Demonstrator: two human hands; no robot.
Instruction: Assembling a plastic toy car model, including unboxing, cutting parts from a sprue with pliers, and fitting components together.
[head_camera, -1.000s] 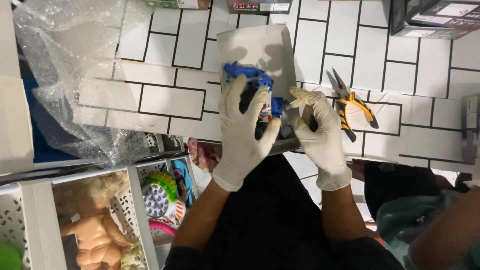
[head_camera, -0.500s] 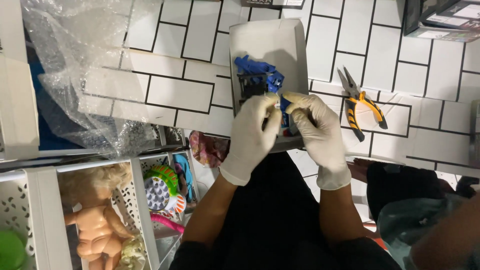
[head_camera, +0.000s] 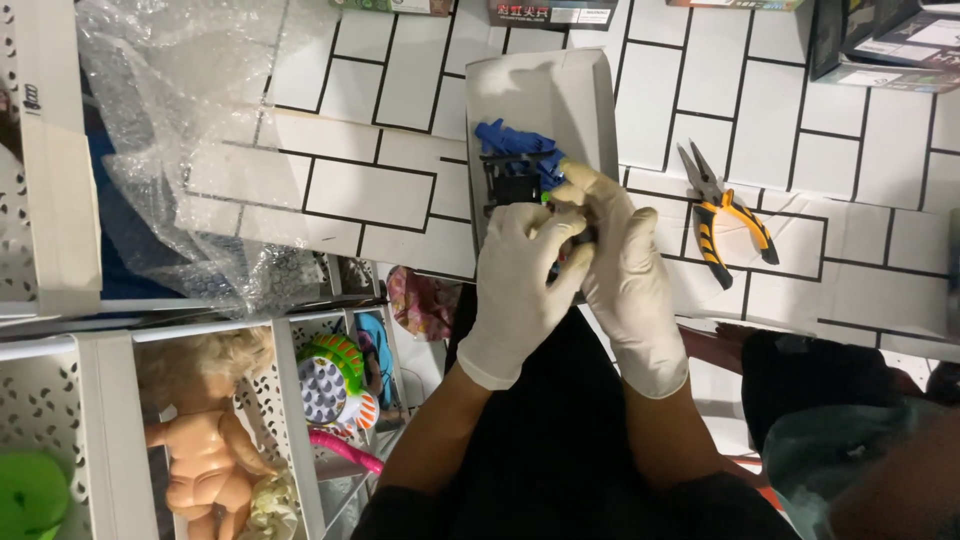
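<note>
The surface (head_camera: 380, 190) is covered in a white brick pattern with dark joints and takes up most of the view. The white tray (head_camera: 545, 100) in the middle of it serves as the landmark. Left of the tray a large crumpled sheet of clear bubble wrap (head_camera: 190, 130) spreads over the surface's edge. Below and left of the tray, off the surface, white shelf compartments hold a bare doll (head_camera: 205, 445) and a round striped toy (head_camera: 330, 378).

Both hands wear white gloves and meet at the tray's near end. The left hand (head_camera: 518, 290) comes up from below, its fingers curled and closed on a small dark part that is mostly hidden. The right hand (head_camera: 622, 265) presses in just right of it, with fingers bent around the same part, so the two hands touch. A speck of green shows between their fingertips.

Right of the tray, well apart from it, lie pliers (head_camera: 722, 215) with orange and black handles, jaws pointing away from the person.

The blue and black toy piece (head_camera: 515, 160) lies in the tray just beyond the fingertips, its long axis across the tray. The left hand is slightly nearer to it.
</note>
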